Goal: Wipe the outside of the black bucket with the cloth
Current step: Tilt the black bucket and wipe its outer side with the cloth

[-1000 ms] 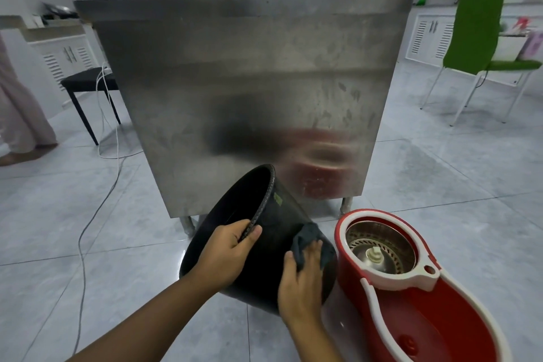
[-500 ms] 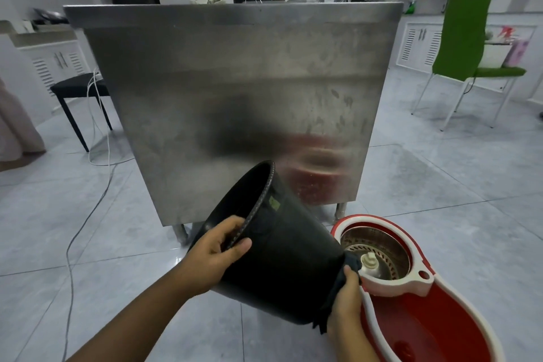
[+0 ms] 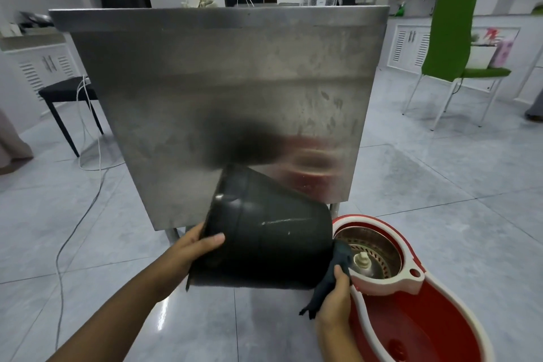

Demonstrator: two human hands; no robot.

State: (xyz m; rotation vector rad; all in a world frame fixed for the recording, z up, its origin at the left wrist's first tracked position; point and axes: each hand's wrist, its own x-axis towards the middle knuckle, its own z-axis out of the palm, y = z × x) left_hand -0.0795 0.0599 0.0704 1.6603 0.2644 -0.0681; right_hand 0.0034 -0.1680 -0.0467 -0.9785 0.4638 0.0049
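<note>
The black bucket (image 3: pixel 270 232) is held tilted on its side above the floor, its rim pointing left and its base to the right. My left hand (image 3: pixel 191 247) grips the rim, thumb on the outer wall. My right hand (image 3: pixel 335 303) holds a dark cloth (image 3: pixel 332 276) pressed against the bucket's base end at the lower right; a corner of the cloth hangs below the hand.
A red and white spin-mop bucket (image 3: pixel 411 303) stands on the floor right beside the base of the black bucket. Behind is a steel cabinet panel (image 3: pixel 223 91). A green chair (image 3: pixel 452 44) stands at right, a black stool (image 3: pixel 67 94) and cables (image 3: pixel 85 200) at left.
The cloth and my right hand slid from the bucket's side wall rightwards and down to its base end. The bucket was turned so more of its outer wall faces me.
</note>
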